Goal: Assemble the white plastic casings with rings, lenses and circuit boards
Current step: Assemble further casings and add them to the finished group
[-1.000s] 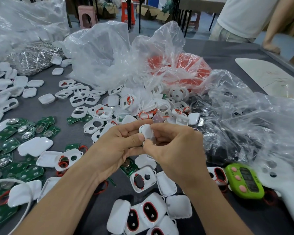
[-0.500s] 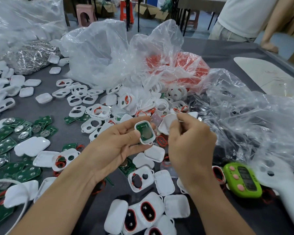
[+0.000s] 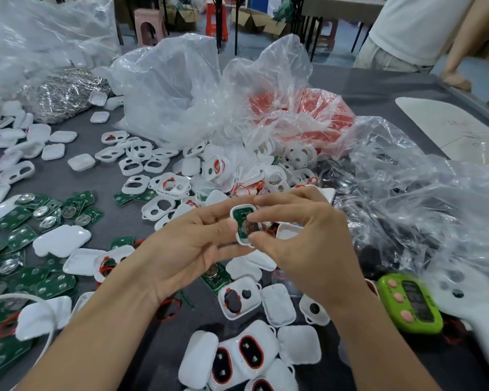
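Casings first, right at the near edge: a cluster of finished white casings [image 3: 246, 359] with red-rimmed black windows, white covers [image 3: 298, 344] packed around them on the dark table [image 3: 158, 342]. To the right, a lime-green timer [image 3: 410, 303] with pink buttons, just beside a white handle-shaped device [image 3: 480, 320]. Left side, green circuit boards [image 3: 20, 249] in a heap, several carrying silver button cells. A loose red ring [image 3: 168, 309] lies just beside the left forearm. Up to the hands, both above the table's middle. The left hand [image 3: 181, 249] cradles one white casing [image 3: 241, 237], thumb on its left rim, fingers [image 3: 232, 248] curled beneath. The right hand [image 3: 314, 246] pinches the same piece, thumb at the lower end, index finger across the upper right, so that side is covered. Inside the shell a green board [image 3: 242, 217] faces up. Palms and wrists hide the parts lying straight below. Beyond the hands, a scatter of open casing frames [image 3: 133, 165]. Behind those, crumpled clear plastic bags [image 3: 181, 88], one holding a red mass [image 3: 316, 114], another sprawling along the right. Far left, a bag of shiny metal pieces [image 3: 68, 91]. At the far edge, a person in a white shirt [image 3: 407, 29] stands by the table.
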`<move>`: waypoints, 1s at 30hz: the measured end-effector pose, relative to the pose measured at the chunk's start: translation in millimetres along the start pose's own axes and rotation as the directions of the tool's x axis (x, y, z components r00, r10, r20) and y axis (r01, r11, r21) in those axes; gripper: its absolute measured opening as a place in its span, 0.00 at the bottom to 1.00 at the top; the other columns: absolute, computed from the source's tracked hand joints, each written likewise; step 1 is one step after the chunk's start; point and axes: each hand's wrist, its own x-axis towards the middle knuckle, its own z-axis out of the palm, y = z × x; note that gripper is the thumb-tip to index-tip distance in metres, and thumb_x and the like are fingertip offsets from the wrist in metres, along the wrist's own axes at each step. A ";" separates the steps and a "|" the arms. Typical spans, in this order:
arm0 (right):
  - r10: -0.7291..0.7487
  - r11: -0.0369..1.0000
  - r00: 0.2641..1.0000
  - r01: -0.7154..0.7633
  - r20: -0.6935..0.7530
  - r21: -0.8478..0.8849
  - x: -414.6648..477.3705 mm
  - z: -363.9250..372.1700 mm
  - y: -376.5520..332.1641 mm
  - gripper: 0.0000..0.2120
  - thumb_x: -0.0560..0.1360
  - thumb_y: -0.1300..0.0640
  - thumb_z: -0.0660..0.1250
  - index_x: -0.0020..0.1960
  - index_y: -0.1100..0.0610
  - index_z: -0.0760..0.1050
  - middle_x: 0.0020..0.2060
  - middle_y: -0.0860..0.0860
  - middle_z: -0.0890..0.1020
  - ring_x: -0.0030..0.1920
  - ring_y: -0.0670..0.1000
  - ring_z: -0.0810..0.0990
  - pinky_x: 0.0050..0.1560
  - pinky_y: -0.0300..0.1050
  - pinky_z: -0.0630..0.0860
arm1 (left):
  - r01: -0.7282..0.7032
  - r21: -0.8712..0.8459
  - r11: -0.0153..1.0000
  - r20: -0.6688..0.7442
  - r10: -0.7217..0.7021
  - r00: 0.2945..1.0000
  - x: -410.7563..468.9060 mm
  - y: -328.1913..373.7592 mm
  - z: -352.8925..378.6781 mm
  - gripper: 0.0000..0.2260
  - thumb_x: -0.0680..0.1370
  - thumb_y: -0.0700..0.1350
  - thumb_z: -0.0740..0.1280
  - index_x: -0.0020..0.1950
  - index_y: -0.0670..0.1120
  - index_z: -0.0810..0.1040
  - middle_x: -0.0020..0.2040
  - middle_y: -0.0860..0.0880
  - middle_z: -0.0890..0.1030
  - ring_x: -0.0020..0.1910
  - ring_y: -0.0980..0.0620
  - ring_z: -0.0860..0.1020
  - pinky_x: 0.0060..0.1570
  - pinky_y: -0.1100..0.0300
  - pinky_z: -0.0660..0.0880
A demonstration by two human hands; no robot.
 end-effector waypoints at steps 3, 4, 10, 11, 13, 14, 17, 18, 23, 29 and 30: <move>-0.071 0.993 0.997 0.067 -0.034 -0.099 -0.4 5.4 0.4 0.13 0.64 0.58 0.83 0.46 0.46 0.88 0.47 0.30 0.81 0.56 0.43 0.77 0.58 0.27 0.70 | 0.009 0.044 0.999 -0.018 -0.008 1.000 0.3 0.2 1.1 0.21 0.71 0.43 0.74 0.65 0.47 0.83 0.58 0.45 0.85 0.52 0.51 0.85 0.51 0.57 0.83; -0.102 0.988 0.994 0.095 -0.043 -0.125 -0.3 6.2 1.2 0.13 0.64 0.58 0.83 0.46 0.46 0.88 0.47 0.30 0.80 0.55 0.44 0.78 0.59 0.27 0.70 | 0.013 0.048 0.999 -0.021 -0.012 1.000 0.3 0.0 1.2 0.22 0.71 0.43 0.74 0.65 0.47 0.83 0.58 0.45 0.85 0.52 0.51 0.85 0.50 0.58 0.82; -0.182 0.981 0.981 0.176 -0.071 -0.076 -0.7 6.5 2.8 0.09 0.66 0.59 0.81 0.44 0.49 0.87 0.50 0.35 0.84 0.57 0.42 0.77 0.60 0.28 0.69 | 0.015 0.028 0.999 -0.002 -0.015 1.000 -1.3 1.1 1.9 0.21 0.71 0.44 0.74 0.64 0.47 0.84 0.57 0.45 0.86 0.53 0.51 0.85 0.51 0.57 0.83; -0.149 0.989 0.985 0.148 -0.086 -0.010 0.3 4.4 4.2 0.09 0.66 0.59 0.81 0.44 0.48 0.88 0.50 0.36 0.85 0.58 0.43 0.78 0.61 0.32 0.71 | 0.012 0.011 1.000 -0.010 -0.012 1.000 -1.0 1.0 1.5 0.21 0.71 0.43 0.74 0.64 0.46 0.84 0.59 0.44 0.85 0.54 0.50 0.85 0.52 0.55 0.83; -0.049 0.984 0.989 0.072 -0.140 0.162 3.3 -2.1 7.6 0.11 0.66 0.61 0.81 0.44 0.49 0.88 0.48 0.38 0.87 0.59 0.47 0.81 0.61 0.42 0.76 | 0.007 -0.032 0.999 -0.048 -0.009 0.999 -0.2 1.0 0.7 0.20 0.73 0.40 0.74 0.65 0.43 0.83 0.63 0.40 0.83 0.57 0.46 0.84 0.53 0.52 0.83; -0.009 0.973 0.986 0.047 -0.165 0.228 4.7 -5.8 9.3 0.11 0.65 0.62 0.81 0.45 0.49 0.87 0.47 0.39 0.87 0.59 0.49 0.82 0.60 0.47 0.78 | 0.006 -0.045 0.999 -0.057 -0.009 0.998 -0.6 1.5 0.8 0.19 0.74 0.40 0.73 0.65 0.42 0.83 0.63 0.39 0.82 0.57 0.45 0.84 0.53 0.52 0.83; -0.012 0.981 0.982 0.048 -0.190 0.188 6.0 -10.9 10.0 0.12 0.65 0.63 0.82 0.45 0.50 0.87 0.46 0.39 0.87 0.58 0.48 0.83 0.59 0.45 0.79 | 0.009 -0.085 0.996 -0.024 -0.011 1.000 -2.7 3.9 1.6 0.26 0.67 0.44 0.82 0.64 0.43 0.84 0.62 0.40 0.83 0.57 0.44 0.84 0.50 0.53 0.83; -0.031 0.988 0.982 0.057 -0.185 0.140 5.4 -10.2 8.4 0.12 0.65 0.62 0.82 0.45 0.49 0.87 0.47 0.38 0.86 0.58 0.47 0.82 0.59 0.41 0.78 | 0.014 -0.088 0.996 -0.020 -0.015 1.000 -3.3 4.5 2.2 0.31 0.62 0.45 0.85 0.64 0.43 0.83 0.63 0.39 0.83 0.57 0.43 0.84 0.50 0.53 0.84; -0.158 0.987 0.975 0.153 -0.156 -0.041 1.0 -2.5 1.3 0.13 0.65 0.60 0.82 0.47 0.49 0.87 0.49 0.36 0.85 0.57 0.43 0.79 0.60 0.33 0.73 | 0.024 -0.061 0.998 -0.015 -0.025 1.000 -4.8 5.3 2.8 0.39 0.59 0.47 0.87 0.68 0.42 0.80 0.64 0.39 0.82 0.54 0.46 0.85 0.51 0.53 0.84; -0.268 0.960 0.951 0.249 -0.153 -0.129 -1.1 4.9 -1.6 0.12 0.65 0.60 0.83 0.47 0.50 0.88 0.48 0.35 0.82 0.53 0.42 0.78 0.60 0.34 0.74 | 0.020 0.003 1.000 0.029 -0.020 0.999 -3.8 4.8 -0.2 0.33 0.62 0.50 0.86 0.66 0.47 0.83 0.57 0.46 0.86 0.52 0.51 0.85 0.55 0.55 0.83; -0.273 0.957 0.950 0.252 -0.153 -0.142 -1.1 5.5 -0.8 0.12 0.65 0.60 0.83 0.47 0.51 0.88 0.48 0.35 0.82 0.53 0.42 0.78 0.60 0.33 0.73 | 0.017 0.012 1.000 0.039 -0.018 0.999 -3.7 4.5 -0.5 0.32 0.63 0.50 0.85 0.66 0.48 0.83 0.57 0.47 0.86 0.52 0.51 0.85 0.55 0.55 0.82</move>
